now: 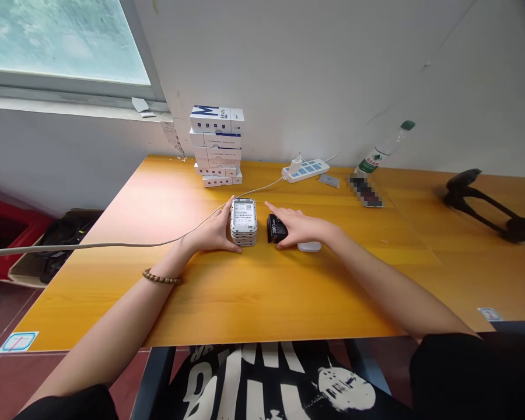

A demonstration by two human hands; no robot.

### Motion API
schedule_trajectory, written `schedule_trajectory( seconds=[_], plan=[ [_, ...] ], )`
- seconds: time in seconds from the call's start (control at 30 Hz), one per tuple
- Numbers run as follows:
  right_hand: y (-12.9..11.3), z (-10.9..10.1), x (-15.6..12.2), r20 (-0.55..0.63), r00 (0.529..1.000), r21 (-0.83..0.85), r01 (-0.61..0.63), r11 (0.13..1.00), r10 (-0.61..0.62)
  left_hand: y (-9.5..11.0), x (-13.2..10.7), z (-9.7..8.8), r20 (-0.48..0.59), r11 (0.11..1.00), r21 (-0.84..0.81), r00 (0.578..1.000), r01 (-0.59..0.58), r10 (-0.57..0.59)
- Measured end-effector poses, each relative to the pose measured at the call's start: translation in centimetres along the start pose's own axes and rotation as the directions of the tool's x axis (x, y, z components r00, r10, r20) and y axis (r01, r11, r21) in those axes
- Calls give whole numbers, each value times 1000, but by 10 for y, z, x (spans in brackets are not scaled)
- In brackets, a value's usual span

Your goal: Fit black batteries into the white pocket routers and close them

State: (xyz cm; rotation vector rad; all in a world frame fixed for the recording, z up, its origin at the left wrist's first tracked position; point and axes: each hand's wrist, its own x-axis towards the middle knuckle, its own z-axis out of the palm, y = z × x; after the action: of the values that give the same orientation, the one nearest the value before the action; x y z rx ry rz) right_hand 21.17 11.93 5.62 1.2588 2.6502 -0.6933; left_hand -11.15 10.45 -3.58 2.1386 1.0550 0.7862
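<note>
Far left, a red plastic crate [9, 233] on the floor. Orange wood-grain table [91, 291] runs across the frame, with a thin white cable [91, 245] over it, passing just behind the left hand [210, 231]. Wooden bead bracelet [161, 277] on that wrist.

Left hand is cupped, fingers up against the left side of a stack of white rounded-rectangular devices [244, 221], QR label on top. Can't tell if it's actually gripping.

Right of the stack, just beside it, a small black box printed "3000" [276, 228]. Right hand [301, 227] is open, palm down, lying across it, no visible grip. White oval plastic object [308, 247] just below that palm.

Back edge: stacked white cartons [216, 146], white power strip [304, 170], clear plastic bottle with green cap [387, 147]. Far right, black angular stand [490, 204]
</note>
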Motion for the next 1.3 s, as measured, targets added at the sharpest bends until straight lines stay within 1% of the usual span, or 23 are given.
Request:
schedule_trajectory(
  seconds=[0.17, 0.3, 0.5, 0.6, 0.8, 1.03, 1.3],
  plan=[
    [-8, 6, 4, -36, 999, -56, -33, 998, 31, 1, 0, 2, -4, 1000, 24, 1000, 11, -11],
    [-15, 4, 0, -46, 997, -86, -71, 994, 67, 6, 0, 2, -10, 999, 15, 999, 40, -40],
    [-22, 0, -1, -28, 994, -73, -109, 991, 107, 10, 1, 2, -3, 997, 10, 997, 78, -78],
    [-19, 1, 1, -24, 996, -53, -91, 994, 90, 8, 1, 2, -11, 998, 3, 998, 56, -56],
    [-2, 8, 5, -41, 999, -43, 14, 999, -16, 8, 0, 2, -15, 999, 19, 999, 47, -46],
    [4, 12, 9, -68, 997, -37, -37, 999, 34, 14, 0, 0, 1, 995, 59, 997, 77, -78],
    [2, 12, 10, -75, 997, -38, -37, 999, 34, 14, 0, 0, -3, 994, 52, 996, 94, -94]
  ],
)
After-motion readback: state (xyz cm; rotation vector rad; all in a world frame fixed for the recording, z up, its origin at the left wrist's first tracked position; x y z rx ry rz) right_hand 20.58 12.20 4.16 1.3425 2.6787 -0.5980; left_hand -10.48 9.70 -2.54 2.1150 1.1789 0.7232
